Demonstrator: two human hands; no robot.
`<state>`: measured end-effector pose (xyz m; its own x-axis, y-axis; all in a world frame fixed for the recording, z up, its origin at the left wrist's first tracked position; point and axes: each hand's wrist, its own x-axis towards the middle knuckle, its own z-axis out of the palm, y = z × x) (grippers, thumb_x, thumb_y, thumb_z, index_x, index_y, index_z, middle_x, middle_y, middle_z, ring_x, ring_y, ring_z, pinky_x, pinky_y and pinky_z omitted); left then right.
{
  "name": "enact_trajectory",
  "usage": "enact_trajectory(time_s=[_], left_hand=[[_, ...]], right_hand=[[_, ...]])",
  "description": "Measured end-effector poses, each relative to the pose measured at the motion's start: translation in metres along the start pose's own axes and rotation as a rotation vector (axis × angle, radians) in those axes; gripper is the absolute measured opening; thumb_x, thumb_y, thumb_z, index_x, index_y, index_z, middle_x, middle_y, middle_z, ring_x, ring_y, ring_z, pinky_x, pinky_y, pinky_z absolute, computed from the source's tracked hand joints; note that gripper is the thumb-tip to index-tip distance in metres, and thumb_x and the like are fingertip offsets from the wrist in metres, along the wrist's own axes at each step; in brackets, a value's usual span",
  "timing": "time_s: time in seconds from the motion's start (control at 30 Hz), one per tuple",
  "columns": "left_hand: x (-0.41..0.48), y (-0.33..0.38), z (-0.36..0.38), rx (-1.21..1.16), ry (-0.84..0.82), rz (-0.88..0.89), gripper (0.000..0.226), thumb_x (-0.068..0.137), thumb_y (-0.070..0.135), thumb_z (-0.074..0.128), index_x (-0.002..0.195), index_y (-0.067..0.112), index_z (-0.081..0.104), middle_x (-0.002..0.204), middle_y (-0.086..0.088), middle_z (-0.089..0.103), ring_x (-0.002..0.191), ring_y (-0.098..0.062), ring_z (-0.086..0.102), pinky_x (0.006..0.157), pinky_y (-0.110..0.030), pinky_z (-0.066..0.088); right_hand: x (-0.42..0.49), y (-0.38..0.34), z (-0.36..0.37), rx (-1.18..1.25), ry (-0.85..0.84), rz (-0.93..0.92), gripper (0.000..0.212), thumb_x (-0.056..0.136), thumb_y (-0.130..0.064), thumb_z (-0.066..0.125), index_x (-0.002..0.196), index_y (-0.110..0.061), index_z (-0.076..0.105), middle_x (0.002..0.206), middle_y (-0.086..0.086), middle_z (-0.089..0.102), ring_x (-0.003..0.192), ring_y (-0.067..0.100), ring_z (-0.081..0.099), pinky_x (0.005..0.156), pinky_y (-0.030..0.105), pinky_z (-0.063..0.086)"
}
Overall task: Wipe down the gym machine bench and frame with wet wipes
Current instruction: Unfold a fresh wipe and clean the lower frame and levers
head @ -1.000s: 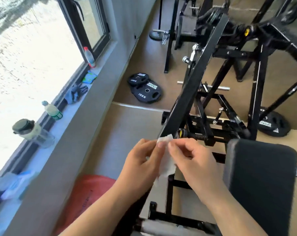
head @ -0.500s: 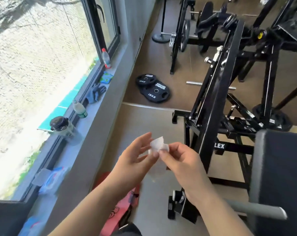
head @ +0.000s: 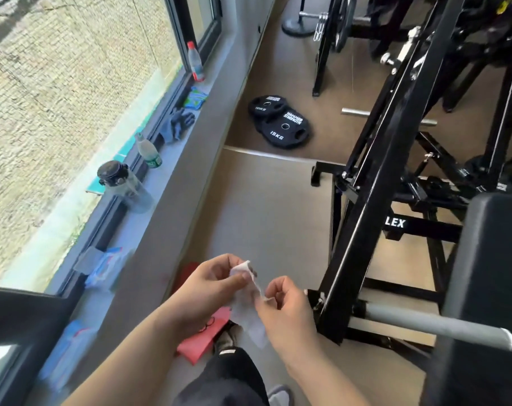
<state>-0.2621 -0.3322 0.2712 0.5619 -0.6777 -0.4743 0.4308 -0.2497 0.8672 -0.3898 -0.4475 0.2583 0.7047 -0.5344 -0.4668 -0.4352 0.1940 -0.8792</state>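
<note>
Both hands sit lower in the view than half a second ago and they've pulled apart, so the wet wipe (head: 248, 317) that was a little bunched wad is now stretched into a strip between them. Left hand (head: 210, 284) pinches the top corner between thumb and fingertips. Right hand (head: 284, 310) has its fingers curled in and pinches the edge a bit further down. The rest of the wipe hangs loose in mid-air, not touching the machine. Just right of the right hand is the slanted black frame (head: 374, 200) beam, which stands between the hands and the rest of the machine. A grey padded bar (head: 436, 323) sticks out low in front of the bench pad (head: 489, 273) at the right edge. Two black weight plates (head: 281, 124) lie on the floor further off, one overlapping the other. On the left, the windowsill (head: 175, 159) holds a red-capped bottle (head: 195, 61), gloves (head: 177, 124), a green-label bottle (head: 148, 150), a dark-lidded bottle (head: 122, 186) and some blurry blue packets (head: 105, 266). Something red (head: 203, 335) lies on the floor under the hands.
</note>
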Motion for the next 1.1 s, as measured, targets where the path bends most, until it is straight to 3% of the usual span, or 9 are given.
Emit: enact_trajectory(time_s=[0.13, 0.27, 0.37, 0.47, 0.53, 0.6, 0.67, 0.93, 1.1], left_hand=[[0.034, -0.018, -0.027, 0.122, 0.059, -0.096, 0.031, 0.102, 0.027, 0.064, 0.094, -0.003, 0.061, 0.079, -0.012, 0.066, 0.067, -0.02, 0.055, 0.058, -0.028, 0.042], [0.087, -0.051, -0.045, 0.34, 0.234, -0.136, 0.03, 0.099, 0.031, 0.065, 0.08, 0.009, 0.066, 0.065, 0.004, 0.063, 0.059, -0.011, 0.054, 0.052, -0.022, 0.043], [0.125, -0.083, -0.061, 0.403, 0.257, -0.101, 0.027, 0.098, 0.031, 0.066, 0.077, 0.014, 0.065, 0.067, 0.005, 0.064, 0.058, -0.007, 0.053, 0.052, -0.016, 0.041], [0.164, -0.122, -0.085, 0.503, 0.236, -0.055, 0.024, 0.098, 0.027, 0.064, 0.078, 0.015, 0.065, 0.066, 0.009, 0.061, 0.055, 0.001, 0.049, 0.053, -0.013, 0.039], [0.192, -0.157, -0.099, 0.543, 0.222, -0.048, 0.023, 0.098, 0.029, 0.064, 0.077, 0.02, 0.064, 0.065, 0.011, 0.062, 0.057, 0.001, 0.052, 0.054, -0.013, 0.039], [0.224, -0.2, -0.108, 0.554, 0.251, -0.057, 0.02, 0.098, 0.031, 0.063, 0.08, 0.021, 0.065, 0.069, 0.01, 0.066, 0.066, -0.008, 0.059, 0.062, -0.023, 0.046], [0.258, -0.248, -0.107, 0.55, 0.273, -0.062, 0.017, 0.097, 0.029, 0.063, 0.084, 0.02, 0.068, 0.077, 0.008, 0.071, 0.078, -0.017, 0.066, 0.071, -0.03, 0.051], [0.408, -0.409, -0.061, 0.664, -0.11, 0.004, 0.024, 0.099, 0.028, 0.059, 0.078, 0.018, 0.062, 0.079, -0.004, 0.073, 0.081, -0.028, 0.07, 0.069, -0.034, 0.056], [0.479, -0.481, -0.048, 0.682, -0.116, 0.101, 0.025, 0.099, 0.025, 0.057, 0.074, 0.022, 0.058, 0.072, -0.003, 0.069, 0.072, -0.028, 0.067, 0.066, -0.036, 0.057]], right_hand=[[0.032, 0.027, 0.026, 0.23, -0.023, 0.227, 0.028, 0.083, -0.021, 0.082, 0.08, -0.02, 0.054, 0.072, -0.004, 0.049, 0.067, 0.012, 0.045, 0.063, 0.024, 0.038], [0.072, 0.077, 0.053, 0.282, 0.048, 0.412, 0.038, 0.075, -0.021, 0.085, 0.1, -0.013, 0.058, 0.096, 0.007, 0.069, 0.083, 0.024, 0.061, 0.077, 0.041, 0.046], [0.11, 0.113, 0.069, 0.285, 0.111, 0.458, 0.041, 0.085, 0.0, 0.077, 0.116, -0.018, 0.058, 0.107, 0.004, 0.075, 0.093, 0.024, 0.068, 0.075, 0.035, 0.051], [0.152, 0.144, 0.082, 0.282, -0.021, 0.479, 0.051, 0.072, -0.002, 0.078, 0.12, -0.011, 0.063, 0.1, 0.007, 0.075, 0.079, 0.019, 0.062, 0.067, 0.029, 0.046], [0.181, 0.169, 0.087, 0.338, -0.07, 0.497, 0.049, 0.072, -0.008, 0.077, 0.119, -0.006, 0.066, 0.097, 0.008, 0.073, 0.08, 0.018, 0.062, 0.076, 0.03, 0.046], [0.215, 0.209, 0.087, 0.376, -0.072, 0.507, 0.02, 0.088, -0.012, 0.067, 0.107, -0.01, 0.072, 0.098, 0.008, 0.074, 0.085, 0.019, 0.068, 0.086, 0.035, 0.045], [0.243, 0.251, 0.08, 0.386, -0.01, 0.562, 0.022, 0.099, -0.02, 0.054, 0.089, -0.015, 0.073, 0.092, 0.009, 0.072, 0.08, 0.022, 0.066, 0.08, 0.037, 0.046], [0.35, 0.441, 0.026, 0.209, 0.298, 0.508, 0.017, 0.101, -0.019, 0.061, 0.112, -0.006, 0.064, 0.098, 0.015, 0.074, 0.089, 0.034, 0.069, 0.082, 0.046, 0.057], [0.418, 0.515, -0.031, -0.012, 0.191, 0.464, 0.024, 0.099, -0.021, 0.068, 0.117, -0.005, 0.067, 0.103, 0.016, 0.078, 0.084, 0.026, 0.074, 0.078, 0.038, 0.063]])
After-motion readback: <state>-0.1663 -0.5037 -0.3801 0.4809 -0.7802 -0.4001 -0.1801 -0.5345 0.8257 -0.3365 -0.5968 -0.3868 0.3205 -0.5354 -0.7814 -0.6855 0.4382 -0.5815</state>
